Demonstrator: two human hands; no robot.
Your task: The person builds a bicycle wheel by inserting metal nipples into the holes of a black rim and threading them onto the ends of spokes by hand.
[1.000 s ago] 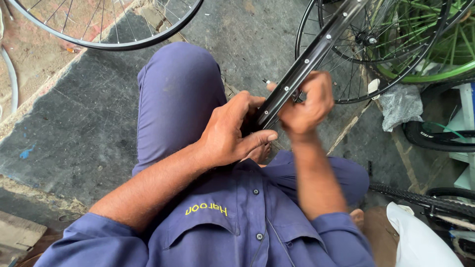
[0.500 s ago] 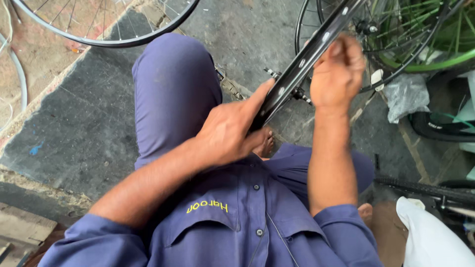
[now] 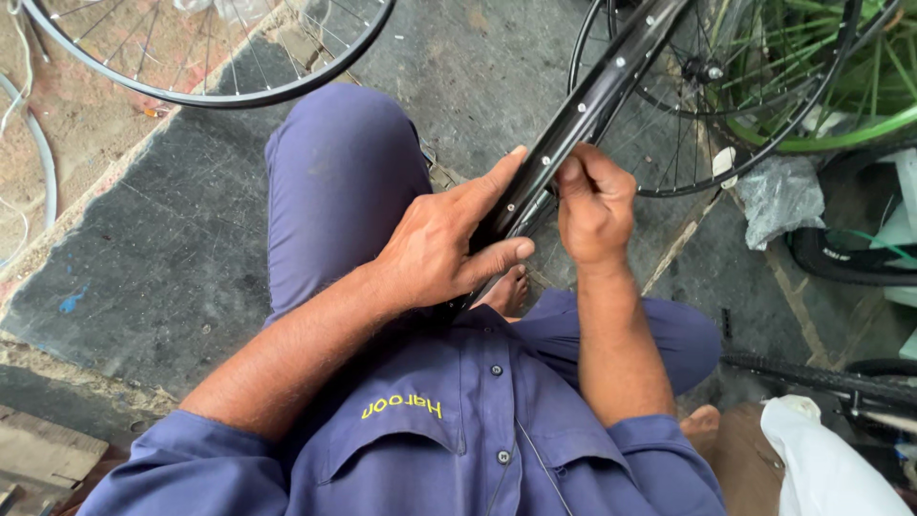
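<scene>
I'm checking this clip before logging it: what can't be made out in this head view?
- What the right hand pinches at the black rim: hidden by its own fingers.
- The rim's lower end: covered by the left hand and the lap.
- The rim's upper part: cut off by the top edge.
- The green wheel: cut off at the right edge.

Black bicycle rim (image 3: 583, 110), spoke holes showing; tilted diagonally above lap.
</scene>
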